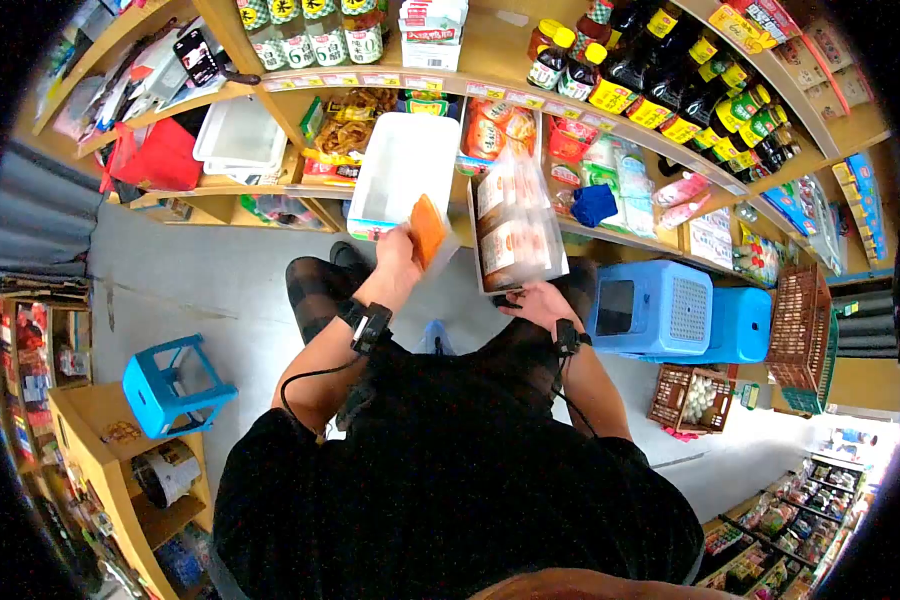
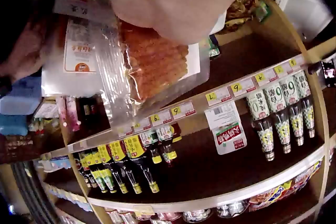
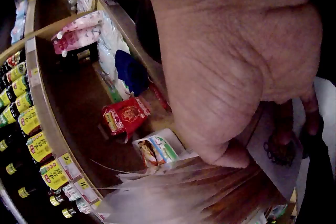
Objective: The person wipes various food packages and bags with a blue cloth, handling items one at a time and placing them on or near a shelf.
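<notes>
My left hand (image 1: 400, 257) pinches a clear flat pack of orange-brown sliced food (image 1: 427, 230) by its near side. The slices show through the film in the left wrist view, where the pack (image 2: 152, 64) hangs before the shelves. In my right hand (image 1: 540, 303) is a bundle of clear packs with white and orange labels (image 1: 515, 230), gripped at its near edge. The thumb (image 3: 226, 153) lies across the packs in the right wrist view, and their far end is blurred. A white plastic tub (image 1: 410, 150) sits at the shelf edge, just beyond the left hand.
Sauce bottles (image 1: 660, 90) line the upper shelf. A blue cloth (image 1: 595, 205) and bagged goods lie on the lower shelf to the right. Blue plastic bins (image 1: 655, 310) stand on the floor at right, a blue stool (image 1: 175, 385) at left. A brown crate (image 1: 690, 398) holds eggs.
</notes>
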The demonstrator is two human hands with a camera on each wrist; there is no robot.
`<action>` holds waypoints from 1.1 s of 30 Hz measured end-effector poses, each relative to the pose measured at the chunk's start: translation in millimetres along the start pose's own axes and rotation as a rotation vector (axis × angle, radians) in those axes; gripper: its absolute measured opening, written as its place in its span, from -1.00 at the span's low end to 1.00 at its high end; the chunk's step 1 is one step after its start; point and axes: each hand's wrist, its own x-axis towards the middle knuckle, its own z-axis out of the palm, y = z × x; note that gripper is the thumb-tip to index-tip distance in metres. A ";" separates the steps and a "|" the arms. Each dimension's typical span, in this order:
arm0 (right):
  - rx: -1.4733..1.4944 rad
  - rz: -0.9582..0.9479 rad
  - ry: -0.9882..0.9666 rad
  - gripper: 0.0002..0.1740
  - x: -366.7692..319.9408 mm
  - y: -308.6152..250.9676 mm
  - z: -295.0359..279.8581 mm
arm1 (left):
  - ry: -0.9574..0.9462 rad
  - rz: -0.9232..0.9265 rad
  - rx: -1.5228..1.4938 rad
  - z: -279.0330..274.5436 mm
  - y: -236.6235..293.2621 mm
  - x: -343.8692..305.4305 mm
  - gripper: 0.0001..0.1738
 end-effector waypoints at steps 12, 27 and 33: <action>-0.065 0.006 -0.059 -0.54 2.6 -2.1 -4.4 | -0.599 -0.396 -0.180 1.1 15.1 -33.5 -0.29; -0.073 -0.002 -0.011 -0.48 -5.7 -4.6 13.8 | -0.928 -0.295 -0.405 46.2 38.3 -103.3 -0.13; -0.041 0.026 -0.043 -0.49 -1.8 -3.9 7.1 | -0.989 -0.309 -0.430 52.9 43.2 -120.1 0.03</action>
